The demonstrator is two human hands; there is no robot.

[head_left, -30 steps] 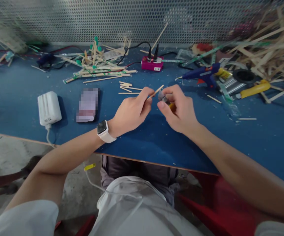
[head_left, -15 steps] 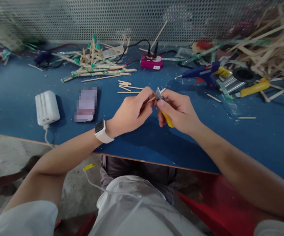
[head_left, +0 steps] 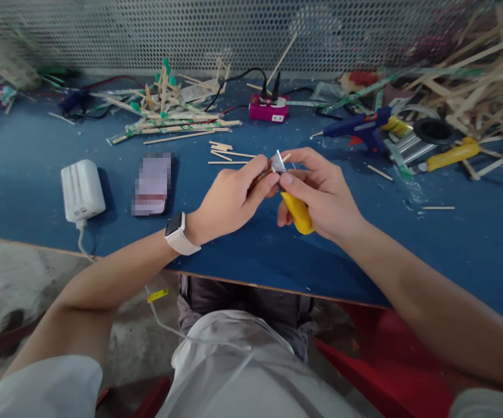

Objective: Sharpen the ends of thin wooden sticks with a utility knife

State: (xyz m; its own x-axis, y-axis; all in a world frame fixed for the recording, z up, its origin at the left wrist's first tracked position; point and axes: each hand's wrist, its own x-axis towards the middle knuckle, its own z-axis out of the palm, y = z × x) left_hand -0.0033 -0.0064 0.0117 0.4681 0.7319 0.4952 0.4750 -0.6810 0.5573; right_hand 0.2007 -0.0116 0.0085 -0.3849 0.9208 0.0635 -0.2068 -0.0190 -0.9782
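Observation:
My left hand (head_left: 234, 197) pinches a thin wooden stick (head_left: 284, 157) above the blue table (head_left: 38, 209); most of the stick is hidden behind my fingers. My right hand (head_left: 321, 191) is wrapped round a yellow-handled cutter (head_left: 297, 210), whose metal blade (head_left: 277, 162) meets the stick right at my left fingertips. Both hands are held together a little above the table top. A white watch (head_left: 177, 232) sits on my left wrist.
A phone (head_left: 152, 183) and a white power bank (head_left: 81, 190) lie to the left. Loose sticks (head_left: 225, 154) lie just beyond my hands. A pink power strip (head_left: 269, 109), a blue glue gun (head_left: 360, 129), a yellow tool (head_left: 452, 155) and piles of sticks (head_left: 473, 87) fill the back and right.
My right hand has turned the cutter so its yellow handle shows below my fingers and the blade now rests on the stick. The stick's free end has become shorter in view.

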